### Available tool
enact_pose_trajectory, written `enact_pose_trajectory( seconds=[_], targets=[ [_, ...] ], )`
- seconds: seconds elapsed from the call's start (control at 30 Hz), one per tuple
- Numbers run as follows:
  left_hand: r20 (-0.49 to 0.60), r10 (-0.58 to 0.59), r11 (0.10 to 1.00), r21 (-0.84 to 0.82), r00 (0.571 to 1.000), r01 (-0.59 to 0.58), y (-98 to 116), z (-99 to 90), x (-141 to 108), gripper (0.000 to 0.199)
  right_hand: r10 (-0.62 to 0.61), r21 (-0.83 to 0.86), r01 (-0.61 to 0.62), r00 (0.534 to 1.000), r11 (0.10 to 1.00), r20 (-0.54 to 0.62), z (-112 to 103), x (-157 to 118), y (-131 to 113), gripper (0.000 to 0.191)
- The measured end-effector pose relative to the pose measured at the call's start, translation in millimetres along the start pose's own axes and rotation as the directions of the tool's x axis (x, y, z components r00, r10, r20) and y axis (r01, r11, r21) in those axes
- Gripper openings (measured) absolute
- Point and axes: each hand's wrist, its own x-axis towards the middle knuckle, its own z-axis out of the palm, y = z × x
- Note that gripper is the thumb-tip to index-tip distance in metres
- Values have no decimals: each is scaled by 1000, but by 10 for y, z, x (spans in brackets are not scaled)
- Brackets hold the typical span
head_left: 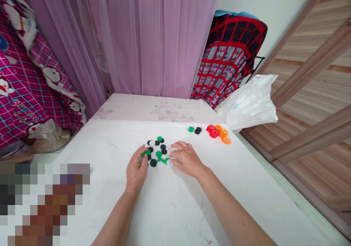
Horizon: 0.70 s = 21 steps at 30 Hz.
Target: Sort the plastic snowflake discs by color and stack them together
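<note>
A loose pile of plastic snowflake discs in black, green and white lies on the white-covered table, between my two hands. My left hand [137,167] is at the pile's left edge, its thumb and fingers closed around a green snowflake disc [146,152]. Across the pile, my right hand [187,159] has its fingers spread and curved, with the fingertips by the right edge. Near the middle lies another green disc [158,154], with a black disc [153,163] below it. White discs [159,164] are hard to tell from the cloth.
Sorted discs lie further back right: a green disc [191,129], black discs [197,130], red discs [212,130] and orange discs [226,140]. A white plastic bag [252,101] stands at the table's right edge. Purple curtains [156,37] hang behind the table [170,202].
</note>
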Motion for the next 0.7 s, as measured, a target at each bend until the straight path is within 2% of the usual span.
enact_pose_trajectory(
  seconds=[0.13,0.27,0.47,0.57,0.7],
  targets=[
    [-2,-5,1000,-2,1000,5,2,3,-1,29,43,11,-42,998,999,-56,156,-195,-84,16],
    [-6,-21,1000,-11,1000,20,8,11,-4,29,103,-33,-108,988,994,-116,183,-293,-35,16],
    [-5,-17,1000,-9,1000,17,19,9,-4,29,102,-84,-112,989,990,-111,182,-246,-57,26],
    [-5,-20,1000,-4,1000,20,31,4,-5,30,131,-71,-136,988,988,-78,226,-216,-39,20],
    [-2,-20,1000,-2,1000,20,45,2,-3,30,160,10,-160,982,987,-103,286,-221,7,18]
  ],
)
